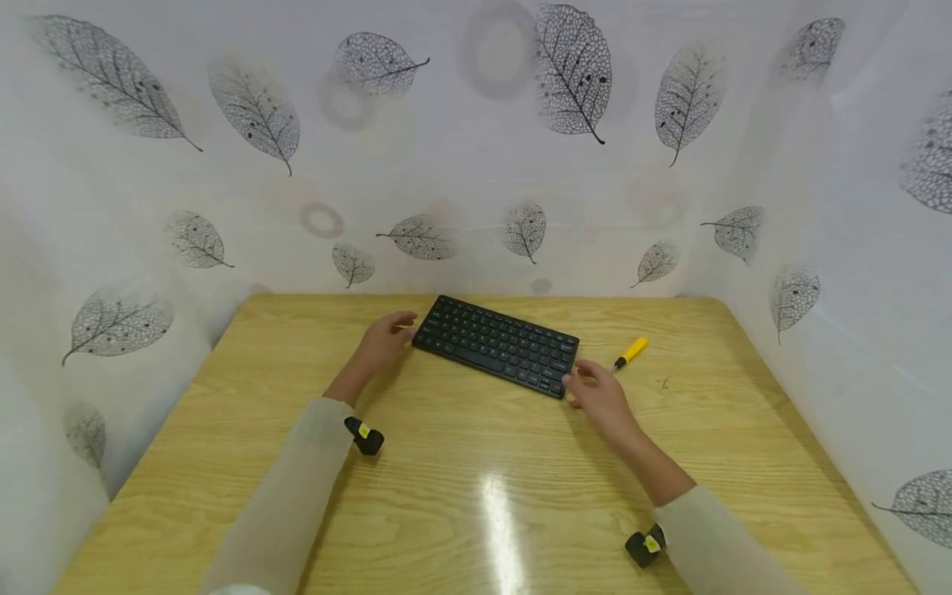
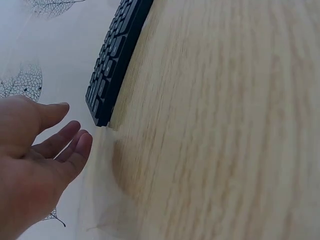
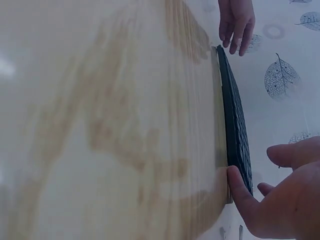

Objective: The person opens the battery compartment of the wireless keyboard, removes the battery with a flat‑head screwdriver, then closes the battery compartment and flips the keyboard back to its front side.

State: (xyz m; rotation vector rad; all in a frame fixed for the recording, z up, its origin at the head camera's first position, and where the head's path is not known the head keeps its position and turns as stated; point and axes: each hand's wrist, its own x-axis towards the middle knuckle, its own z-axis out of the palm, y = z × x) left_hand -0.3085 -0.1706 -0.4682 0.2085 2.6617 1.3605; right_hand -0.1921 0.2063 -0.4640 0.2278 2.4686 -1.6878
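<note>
A black keyboard (image 1: 494, 345) lies slanted near the back of the wooden table, its left end farther off than its right. My left hand (image 1: 381, 343) is beside the left end, fingers loosely extended; in the left wrist view a small gap parts the fingertips (image 2: 86, 142) from the keyboard corner (image 2: 102, 107). At the other end, my right hand (image 1: 606, 406) touches the near right corner. One digit rests against the keyboard's edge (image 3: 230, 120) in the right wrist view, while another stays apart from it. Neither hand grips the keyboard.
Just right of the right hand lies a screwdriver (image 1: 630, 353) with a yellow and black handle, its shaft partly hidden by the hand. The wooden table (image 1: 446, 463) meets a leaf-patterned white curtain (image 1: 461, 173) behind and at both sides.
</note>
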